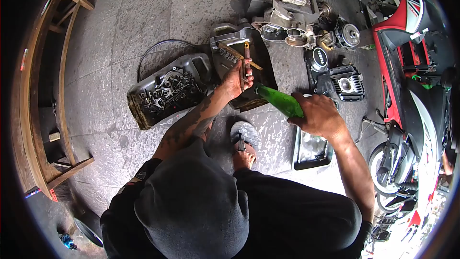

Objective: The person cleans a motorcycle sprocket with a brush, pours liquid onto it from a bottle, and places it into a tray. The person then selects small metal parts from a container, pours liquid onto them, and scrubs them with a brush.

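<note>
My right hand (322,114) is wrapped around a green glass bottle (281,100). The bottle tilts, its neck pointing left toward my other hand. My left hand (235,80) is closed around what looks like a paintbrush (247,49), its brown handle with a hole in the end pointing away from me; its bristles cannot be made out. Both hands are over a cut-open dark plastic jerrycan (269,62) used as a tray. Inside it, beyond my left hand, lies a wire brush (229,53) with a wooden handle. Whether liquid leaves the bottle is not visible.
Left of the tray, another cut-open can (139,115) holds many small metal parts. Engine casings (287,24), a Yamaha cover (319,59) and a cylinder head (347,84) lie at right. A metal pan (314,165) sits below my right hand. A red-and-white motorcycle (390,72) stands at right, a wooden bench (67,67) at left.
</note>
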Available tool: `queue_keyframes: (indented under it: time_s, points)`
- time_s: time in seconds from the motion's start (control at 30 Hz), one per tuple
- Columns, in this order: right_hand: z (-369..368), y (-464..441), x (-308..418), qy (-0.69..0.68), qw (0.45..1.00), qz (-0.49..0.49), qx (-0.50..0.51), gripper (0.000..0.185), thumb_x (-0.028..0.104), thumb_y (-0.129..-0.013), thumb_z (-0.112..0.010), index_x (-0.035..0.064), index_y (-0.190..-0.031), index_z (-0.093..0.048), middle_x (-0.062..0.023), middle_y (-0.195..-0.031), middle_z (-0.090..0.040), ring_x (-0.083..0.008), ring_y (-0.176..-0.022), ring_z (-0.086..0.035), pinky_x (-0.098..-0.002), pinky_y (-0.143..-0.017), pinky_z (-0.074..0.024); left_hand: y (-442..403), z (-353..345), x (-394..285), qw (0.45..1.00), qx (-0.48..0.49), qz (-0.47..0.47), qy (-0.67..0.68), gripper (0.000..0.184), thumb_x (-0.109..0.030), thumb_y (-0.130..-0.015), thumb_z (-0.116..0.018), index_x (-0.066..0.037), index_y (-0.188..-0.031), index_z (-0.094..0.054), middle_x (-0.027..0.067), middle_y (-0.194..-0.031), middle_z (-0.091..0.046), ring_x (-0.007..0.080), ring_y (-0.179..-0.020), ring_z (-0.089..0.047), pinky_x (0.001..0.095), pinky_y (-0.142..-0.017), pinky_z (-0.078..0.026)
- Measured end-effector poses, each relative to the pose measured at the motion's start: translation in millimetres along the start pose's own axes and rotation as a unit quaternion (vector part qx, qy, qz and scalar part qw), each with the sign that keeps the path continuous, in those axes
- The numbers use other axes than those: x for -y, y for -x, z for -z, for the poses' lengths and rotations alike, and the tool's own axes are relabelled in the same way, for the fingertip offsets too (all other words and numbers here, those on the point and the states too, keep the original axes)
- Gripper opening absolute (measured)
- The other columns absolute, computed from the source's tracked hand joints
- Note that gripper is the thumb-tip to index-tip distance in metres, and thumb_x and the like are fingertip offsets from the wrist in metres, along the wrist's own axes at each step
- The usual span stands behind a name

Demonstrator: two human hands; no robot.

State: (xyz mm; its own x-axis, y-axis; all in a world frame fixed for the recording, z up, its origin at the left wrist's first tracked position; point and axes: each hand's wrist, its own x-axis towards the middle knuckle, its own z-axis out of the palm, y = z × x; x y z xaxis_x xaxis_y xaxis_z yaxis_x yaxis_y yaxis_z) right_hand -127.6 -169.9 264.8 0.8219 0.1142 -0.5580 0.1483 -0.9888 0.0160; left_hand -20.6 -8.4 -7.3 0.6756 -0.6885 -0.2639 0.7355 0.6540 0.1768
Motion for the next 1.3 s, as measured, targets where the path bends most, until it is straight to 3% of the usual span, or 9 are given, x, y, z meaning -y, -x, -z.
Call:
queue_keyframes:
  time_s: [0.1, 0.23, 0.27, 0.5, 0.57, 0.73, 0.9, 1.03, 1.3]
  points:
    - [0.4, -1.1, -3.7, 0.011, 0.999, -0.008, -0.03, 0.048, 0.037, -0.079, -0.07, 0.0066, -0.112, -0.054, -0.0201, -0.088, -0.066, -0.037, -0.09, -0.064, -0.0462, -0.085, -0.0478, 5.2, -3.5, -3.2, 0.997, 0.034, 0.031, -0.061, 0.049, -0.048, -0.096, -0.045, -0.011, -0.128, -0.05, -0.001, -0.081, -0.052, 0.0107, -0.064, -0.047, 0.0225, -0.049, -0.04]
    - [9.8, -1.1, -4.2, 0.0, 0.999, -0.043, -0.011, 0.047, 0.035, -0.081, -0.069, 0.0067, -0.114, -0.052, -0.0212, -0.093, -0.065, -0.038, -0.095, -0.063, -0.0477, -0.089, -0.0459, 4.8, -3.0, -1.9, 0.994, -0.001, 0.045, -0.103, 0.049, -0.043, -0.096, -0.045, -0.008, -0.13, -0.048, -0.0017, -0.084, -0.052, 0.0077, -0.063, -0.046, 0.0201, -0.045, -0.035]
    - [10.1, -0.5, -5.5, 0.003, 0.999, -0.044, -0.022, 0.047, 0.035, -0.081, -0.069, 0.0067, -0.114, -0.052, -0.021, -0.093, -0.065, -0.0382, -0.095, -0.063, -0.0476, -0.089, -0.0459, 3.9, -0.6, -1.1, 0.993, -0.008, 0.037, -0.114, 0.042, -0.04, -0.096, -0.047, -0.008, -0.121, -0.058, -0.0013, -0.083, -0.052, 0.0078, -0.063, -0.045, 0.0193, -0.042, -0.033]
    - [14.9, -3.2, -10.7, -0.039, 0.997, -0.069, 0.003, 0.053, 0.038, -0.078, -0.071, 0.0117, -0.12, -0.053, -0.023, -0.1, -0.063, -0.0396, -0.1, -0.059, -0.0485, -0.09, -0.0436, 8.0, -0.7, -0.4, 0.99, -0.001, 0.008, -0.138, 0.032, -0.029, -0.096, -0.05, -0.01, -0.12, -0.059, -0.0033, -0.083, -0.054, 0.0065, -0.064, -0.046, 0.0191, -0.047, -0.033]
    - [18.6, 0.1, -6.8, -0.026, 0.998, -0.057, -0.019, 0.048, 0.035, -0.078, -0.071, 0.0087, -0.115, -0.055, -0.0219, -0.093, -0.065, -0.038, -0.096, -0.062, -0.047, -0.089, -0.046, 9.8, -5.3, 0.1, 0.989, -0.017, 0.004, -0.15, 0.029, -0.024, -0.095, -0.053, -0.011, -0.119, -0.059, -0.0044, -0.082, -0.054, 0.0063, -0.064, -0.046, 0.0198, -0.047, -0.034]
    - [20.1, 3.0, -3.5, 0.003, 0.996, -0.047, -0.072, 0.043, 0.031, -0.078, -0.071, 0.0055, -0.109, -0.057, -0.0199, -0.088, -0.068, -0.0362, -0.092, -0.065, -0.0451, -0.087, -0.0488, 11.7, -17.0, -0.4, 0.981, -0.011, -0.018, -0.195, 0.026, -0.023, -0.093, -0.057, -0.011, -0.116, -0.059, -0.0051, -0.08, -0.054, 0.0052, -0.065, -0.046, 0.0192, -0.048, -0.033]
    - [23.1, 6.0, -11.7, -0.04, 0.998, -0.052, -0.02, 0.052, 0.038, -0.077, -0.071, 0.0121, -0.119, -0.054, -0.0218, -0.096, -0.065, -0.0407, -0.097, -0.06, -0.0495, -0.088, -0.0442, 17.1, -24.2, -4.7, 0.967, 0.005, -0.066, -0.248, 0.023, -0.022, -0.091, -0.058, -0.01, -0.112, -0.058, -0.0066, -0.077, -0.05, 0.0012, -0.066, -0.042, 0.0167, -0.051, -0.028]
    - [24.7, 7.3, -14.1, -0.059, 0.998, -0.026, -0.028, 0.048, 0.036, -0.078, -0.07, 0.008, -0.115, -0.055, -0.0205, -0.095, -0.067, -0.0389, -0.096, -0.063, -0.0497, -0.089, -0.0466, 17.3, -23.1, -7.4, 0.958, 0.03, -0.081, -0.272, 0.021, -0.021, -0.091, -0.058, -0.01, -0.109, -0.059, -0.0071, -0.079, -0.049, 0.001, -0.067, -0.042, 0.0169, -0.052, -0.027]
    - [24.6, 6.8, -8.8, -0.034, 0.999, -0.023, -0.026, 0.049, 0.037, -0.077, -0.07, 0.0082, -0.114, -0.055, -0.0199, -0.092, -0.067, -0.0368, -0.094, -0.064, -0.0484, -0.087, -0.0477, 16.4, -20.6, -0.9, 0.973, 0.003, -0.072, -0.218, 0.026, -0.03, -0.092, -0.054, -0.013, -0.111, -0.057, -0.0043, -0.079, -0.049, 0.0052, -0.068, -0.043, 0.0209, -0.054, -0.031]
